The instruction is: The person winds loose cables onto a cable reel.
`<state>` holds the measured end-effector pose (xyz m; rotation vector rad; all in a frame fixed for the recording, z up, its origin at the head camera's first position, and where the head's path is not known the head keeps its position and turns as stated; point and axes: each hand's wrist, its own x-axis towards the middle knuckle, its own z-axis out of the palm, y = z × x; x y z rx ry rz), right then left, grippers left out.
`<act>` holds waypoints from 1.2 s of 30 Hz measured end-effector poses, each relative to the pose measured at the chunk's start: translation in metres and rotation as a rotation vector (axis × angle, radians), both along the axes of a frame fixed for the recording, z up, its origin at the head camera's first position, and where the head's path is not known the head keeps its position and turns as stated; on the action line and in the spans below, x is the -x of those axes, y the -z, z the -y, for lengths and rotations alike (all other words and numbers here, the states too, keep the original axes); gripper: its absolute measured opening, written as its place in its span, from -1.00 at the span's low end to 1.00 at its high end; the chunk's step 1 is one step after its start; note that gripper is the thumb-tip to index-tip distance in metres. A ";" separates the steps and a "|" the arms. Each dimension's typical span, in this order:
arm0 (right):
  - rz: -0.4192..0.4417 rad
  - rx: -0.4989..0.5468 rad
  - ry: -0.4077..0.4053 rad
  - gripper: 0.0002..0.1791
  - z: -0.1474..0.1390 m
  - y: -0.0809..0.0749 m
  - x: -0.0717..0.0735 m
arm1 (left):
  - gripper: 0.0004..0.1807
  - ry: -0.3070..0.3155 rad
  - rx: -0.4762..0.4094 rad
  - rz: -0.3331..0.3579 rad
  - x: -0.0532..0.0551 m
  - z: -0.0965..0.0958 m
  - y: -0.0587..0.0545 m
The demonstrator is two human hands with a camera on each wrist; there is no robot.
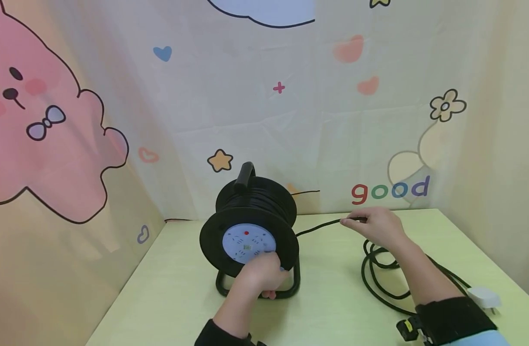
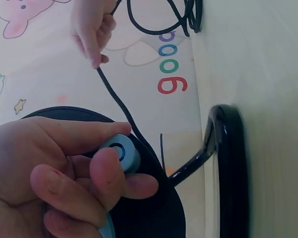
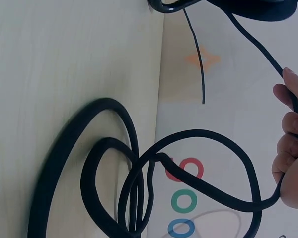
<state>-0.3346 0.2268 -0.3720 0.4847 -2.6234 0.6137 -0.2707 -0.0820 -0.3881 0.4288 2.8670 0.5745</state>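
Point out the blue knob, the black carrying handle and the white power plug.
Blue knob [image 2: 133, 155]: left wrist view, on its side.
Black carrying handle [image 1: 244, 177]: head view, on its grip.
White power plug [image 1: 484, 296]: head view, on its casing.

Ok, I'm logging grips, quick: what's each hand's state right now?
Left hand: closed, holding the blue knob on the reel.
Right hand: closed, holding the black cable.

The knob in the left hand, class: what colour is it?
The knob is light blue; it shows best in the left wrist view.
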 end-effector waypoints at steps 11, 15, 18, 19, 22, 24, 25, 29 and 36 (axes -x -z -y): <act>-0.023 0.002 -0.045 -0.77 0.028 -0.005 0.004 | -0.73 -0.060 0.077 0.010 0.000 0.011 0.007; -0.014 -0.001 -0.046 -0.78 0.030 -0.004 0.005 | -0.71 -0.060 0.086 0.016 0.000 0.012 0.008; 0.006 -0.012 -0.059 -0.81 0.029 -0.004 0.005 | -0.72 -0.065 0.082 0.019 0.000 0.013 0.007; 0.012 -0.019 -0.065 -0.82 0.028 -0.004 0.005 | -0.72 -0.067 0.078 0.020 0.000 0.014 0.007; 0.007 -0.038 -0.060 -0.88 0.022 -0.006 0.004 | -0.71 -0.075 0.071 0.023 -0.001 0.014 0.007; -0.004 -0.047 -0.043 -0.91 0.016 -0.008 0.003 | -0.70 -0.078 0.070 0.027 -0.001 0.015 0.007; -0.012 -0.049 -0.029 -0.92 0.012 -0.009 0.002 | -0.70 -0.079 0.069 0.029 -0.001 0.015 0.007; -0.006 -0.043 0.039 -0.89 -0.003 -0.015 -0.001 | -0.69 -0.077 0.076 0.034 0.000 0.015 0.007; 0.015 -0.050 0.153 -0.79 -0.030 -0.019 -0.002 | -0.67 -0.072 0.077 0.039 0.001 0.015 0.008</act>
